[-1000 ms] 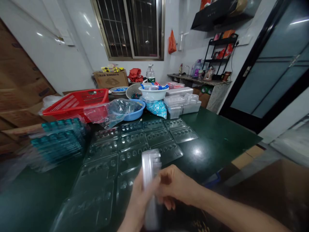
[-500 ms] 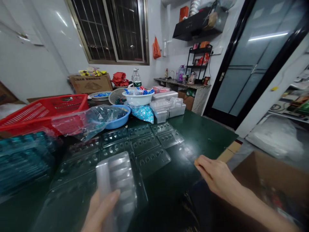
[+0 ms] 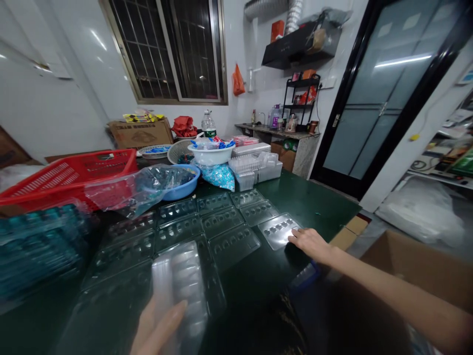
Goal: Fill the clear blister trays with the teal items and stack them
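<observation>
My left hand (image 3: 157, 329) grips a stack of clear plastic blister trays (image 3: 181, 286) low at the front of the dark green table (image 3: 318, 204). My right hand (image 3: 308, 241) reaches out to the right, fingers stretched flat, its tips touching a single clear tray (image 3: 278, 230) lying on the table. That tray sits at the right end of several clear trays laid out in rows (image 3: 207, 222) across the tabletop.
A red basket (image 3: 70, 175), a blue bowl (image 3: 183, 183) under a clear bag, a white bowl (image 3: 211, 153) and clear boxes (image 3: 254, 167) stand at the table's back. Teal trays (image 3: 35, 246) are stacked left. An open cardboard box (image 3: 414, 266) stands on the floor right.
My hands parted from the stack held upright. The left now holds the stack alone, lying flatter. The right moved out and set a single tray on the table's right side.
</observation>
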Demonstrator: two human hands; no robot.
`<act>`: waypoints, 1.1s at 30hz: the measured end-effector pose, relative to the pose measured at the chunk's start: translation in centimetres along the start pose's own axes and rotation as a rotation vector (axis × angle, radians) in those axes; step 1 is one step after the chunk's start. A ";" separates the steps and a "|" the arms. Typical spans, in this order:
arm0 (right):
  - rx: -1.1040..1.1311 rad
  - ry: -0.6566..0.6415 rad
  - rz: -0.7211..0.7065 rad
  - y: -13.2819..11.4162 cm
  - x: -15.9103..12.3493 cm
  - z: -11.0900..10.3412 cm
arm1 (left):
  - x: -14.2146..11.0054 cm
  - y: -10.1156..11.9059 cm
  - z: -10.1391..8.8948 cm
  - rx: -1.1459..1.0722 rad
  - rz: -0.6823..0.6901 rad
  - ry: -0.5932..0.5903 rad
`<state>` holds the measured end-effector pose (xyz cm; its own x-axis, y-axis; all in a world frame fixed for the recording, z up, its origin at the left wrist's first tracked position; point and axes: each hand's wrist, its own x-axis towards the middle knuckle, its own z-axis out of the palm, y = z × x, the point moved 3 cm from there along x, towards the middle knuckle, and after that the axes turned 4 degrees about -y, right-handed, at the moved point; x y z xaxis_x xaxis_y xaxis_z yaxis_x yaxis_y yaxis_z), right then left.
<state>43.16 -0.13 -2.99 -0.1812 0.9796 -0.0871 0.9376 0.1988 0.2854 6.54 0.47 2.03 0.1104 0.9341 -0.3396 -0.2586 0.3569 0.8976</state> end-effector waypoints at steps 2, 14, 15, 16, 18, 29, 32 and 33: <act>0.016 0.004 0.010 0.0 0.3 0.1 | -0.2 -0.4 0.1 -0.032 -0.005 0.027; 0.594 0.239 0.145 -7.4 -1.8 -7.8 | -1.1 -1.2 3.7 0.018 0.069 -0.170; 0.919 0.213 0.037 -10.0 -1.9 -8.8 | -1.3 -1.2 4.3 0.021 0.088 -0.199; 1.218 0.127 -0.068 -12.5 -1.9 -9.7 | -1.5 -1.2 4.8 0.021 0.091 -0.219; 1.664 -0.049 -0.192 -16.7 -1.9 -10.9 | -2.1 -1.5 5.4 0.014 0.041 -0.259; 2.254 -0.360 -0.337 -19.9 -0.2 -10.4 | -2.8 -1.8 4.2 -0.091 -0.065 -0.451; 2.241 -0.382 -0.338 -20.3 0.1 -10.3 | -2.8 -1.8 4.5 -0.122 -0.069 -0.476; 2.218 -0.385 -0.336 -20.5 0.3 -10.3 | -2.7 -1.9 4.6 -0.119 -0.062 -0.485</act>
<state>20.87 -3.65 0.96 -0.5583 0.8252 -0.0859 -0.3026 -0.2990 -0.9050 11.15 -2.82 2.52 0.5550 0.8085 -0.1959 -0.3424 0.4366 0.8319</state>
